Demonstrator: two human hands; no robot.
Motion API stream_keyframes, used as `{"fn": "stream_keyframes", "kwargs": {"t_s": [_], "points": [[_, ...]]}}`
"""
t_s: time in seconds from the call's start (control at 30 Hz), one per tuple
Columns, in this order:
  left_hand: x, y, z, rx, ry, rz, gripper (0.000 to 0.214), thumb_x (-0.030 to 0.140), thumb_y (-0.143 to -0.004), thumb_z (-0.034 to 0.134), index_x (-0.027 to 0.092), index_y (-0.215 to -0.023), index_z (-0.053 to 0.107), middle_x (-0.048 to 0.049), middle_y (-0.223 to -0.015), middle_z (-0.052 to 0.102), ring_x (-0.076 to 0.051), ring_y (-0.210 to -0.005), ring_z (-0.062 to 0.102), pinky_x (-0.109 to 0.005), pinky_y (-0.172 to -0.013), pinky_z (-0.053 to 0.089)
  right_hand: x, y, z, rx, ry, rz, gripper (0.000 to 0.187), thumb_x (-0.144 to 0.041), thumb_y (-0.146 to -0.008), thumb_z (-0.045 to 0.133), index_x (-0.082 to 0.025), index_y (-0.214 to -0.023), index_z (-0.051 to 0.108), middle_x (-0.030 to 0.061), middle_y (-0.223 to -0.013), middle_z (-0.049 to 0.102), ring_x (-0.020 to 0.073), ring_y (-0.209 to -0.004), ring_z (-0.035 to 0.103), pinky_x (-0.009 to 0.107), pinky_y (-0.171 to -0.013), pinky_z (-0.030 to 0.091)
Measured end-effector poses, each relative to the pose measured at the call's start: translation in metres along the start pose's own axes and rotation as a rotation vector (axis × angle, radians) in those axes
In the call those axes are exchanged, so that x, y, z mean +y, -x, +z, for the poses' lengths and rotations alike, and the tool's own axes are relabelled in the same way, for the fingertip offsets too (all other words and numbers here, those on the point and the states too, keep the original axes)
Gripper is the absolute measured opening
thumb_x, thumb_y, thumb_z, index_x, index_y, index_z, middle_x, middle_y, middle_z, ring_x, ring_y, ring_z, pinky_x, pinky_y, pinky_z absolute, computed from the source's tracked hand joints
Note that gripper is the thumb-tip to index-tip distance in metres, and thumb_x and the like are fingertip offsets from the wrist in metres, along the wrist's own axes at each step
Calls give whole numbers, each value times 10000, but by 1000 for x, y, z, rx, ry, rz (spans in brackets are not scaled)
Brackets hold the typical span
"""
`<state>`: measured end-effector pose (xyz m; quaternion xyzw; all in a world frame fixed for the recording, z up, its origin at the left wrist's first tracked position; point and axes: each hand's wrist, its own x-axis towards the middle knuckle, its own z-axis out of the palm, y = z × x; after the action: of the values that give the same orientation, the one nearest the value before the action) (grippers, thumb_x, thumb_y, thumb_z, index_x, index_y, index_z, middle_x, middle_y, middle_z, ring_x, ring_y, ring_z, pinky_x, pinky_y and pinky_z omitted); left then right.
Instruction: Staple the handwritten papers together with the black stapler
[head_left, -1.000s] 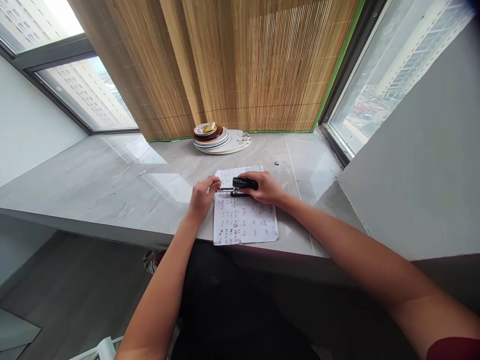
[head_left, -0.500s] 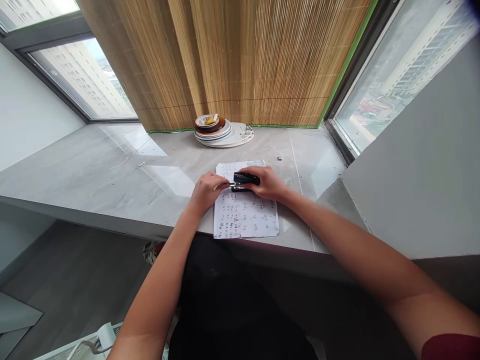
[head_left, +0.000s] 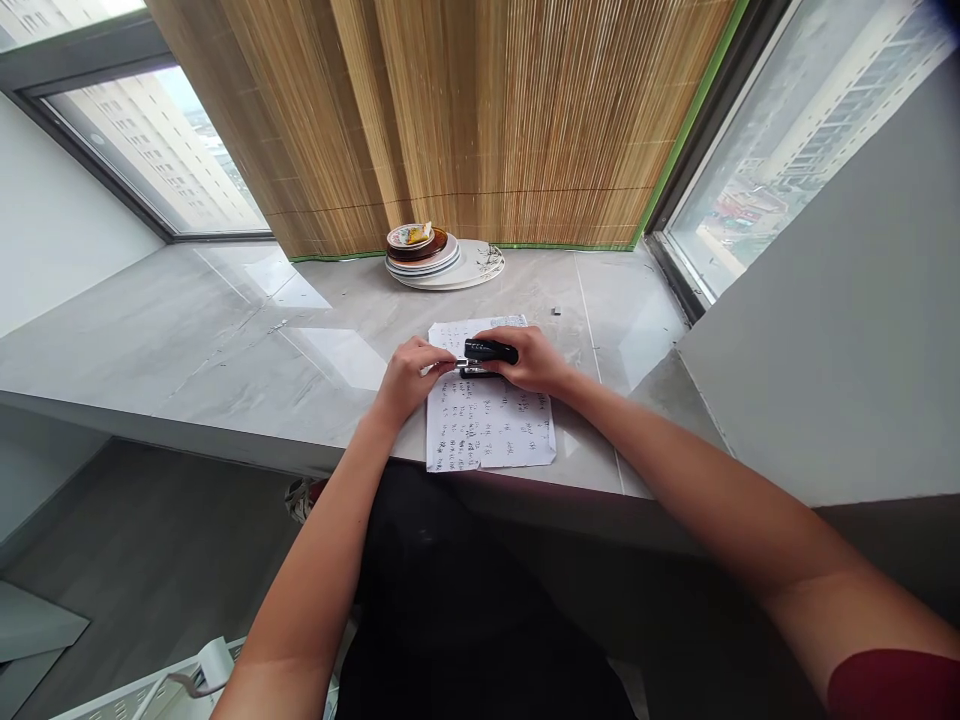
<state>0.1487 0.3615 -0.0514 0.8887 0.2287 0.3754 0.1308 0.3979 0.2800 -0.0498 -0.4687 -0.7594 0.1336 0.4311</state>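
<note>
A black stapler (head_left: 491, 350) is in my right hand (head_left: 531, 362), its fingers wrapped round the rear end. The stapler lies sideways above the handwritten paper (head_left: 491, 440), its top arm raised from the base and its front pointing left. A silvery metal part (head_left: 463, 364) juts out at that front end. My left hand (head_left: 410, 375) pinches the tip of this metal part between thumb and fingers. The paper sits at the ledge's front edge, partly covered by both hands and the stapler.
Stacked plates and small dishes (head_left: 442, 262) stand at the back of the grey tiled ledge (head_left: 225, 350), before a bamboo blind (head_left: 465, 120). A tiny grey piece (head_left: 556, 311), perhaps staples, lies right of the paper. A wall (head_left: 840, 320) bounds the right side.
The view has shifted slightly. Both hands keep their hold on the stapler and its metal part, with hardly any visible movement.
</note>
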Motion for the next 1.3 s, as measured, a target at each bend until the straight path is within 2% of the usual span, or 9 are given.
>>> {"fn": "stream_keyframes", "kwargs": {"t_s": [0.53,0.73,0.83,0.93,1.03,1.1,1.2,1.3], "points": [[7,0,-1,-41,77,28,109,336,-963,719,278,-972,811,-24,-952,817,-232,-910,709,-422,-852,563,-4,1,-2,18,-46,-24,350,-298,-878,778,-283,-1228,765,46,-1163,792,273,-1067,743,441,-987,577],[8,1,-6,27,95,33,136,301,-980,704,297,-1069,807,-18,-1045,821,-227,-970,727,-431,-920,553,3,2,-29,53,-149,37,380,-379,-851,819,-262,-1211,787,59,-1158,799,282,-1081,754,483,-1003,609],[7,1,-6,-11,100,30,171,290,-989,685,305,-1113,802,-26,-1060,819,-234,-996,733,-441,-934,552,13,3,-46,50,-209,54,398,-392,-826,844,-244,-1193,801,67,-1139,805,278,-1052,764,478,-984,627],[9,0,-6,-74,130,90,129,297,-989,687,306,-1008,814,-25,-993,821,-236,-972,737,-449,-952,538,15,4,-53,-46,-258,35,424,-387,-805,864,-216,-1189,806,75,-1112,810,266,-1003,772,443,-940,638],[14,-1,-5,-107,153,154,118,327,-977,709,284,-898,785,-39,-1041,810,-232,-990,726,-452,-983,524,8,1,-46,-148,-271,-15,432,-376,-817,855,-212,-1213,799,63,-1074,815,238,-950,769,391,-884,634],[16,-1,-4,-94,161,154,70,326,-953,741,263,-922,739,-50,-1077,785,-229,-1015,711,-447,-993,520,0,-1,-35,-165,-287,-50,433,-371,-822,850,-218,-1224,794,55,-1052,817,220,-916,765,361,-850,628],[17,-2,-4,-9,186,125,136,263,-922,771,241,-979,649,-54,-1081,715,-220,-1021,676,-417,-949,532,-11,-4,-18,-111,-346,-83,430,-346,-821,855,-214,-1225,793,65,-1079,819,218,-934,769,344,-852,621],[12,-2,-6,27,200,124,180,199,-909,767,234,-966,600,-54,-1099,653,-208,-1006,644,-386,-899,539,-19,-4,-2,-40,-374,-101,423,-303,-821,856,-210,-1229,791,78,-1131,814,230,-1001,771,348,-898,612]]}}
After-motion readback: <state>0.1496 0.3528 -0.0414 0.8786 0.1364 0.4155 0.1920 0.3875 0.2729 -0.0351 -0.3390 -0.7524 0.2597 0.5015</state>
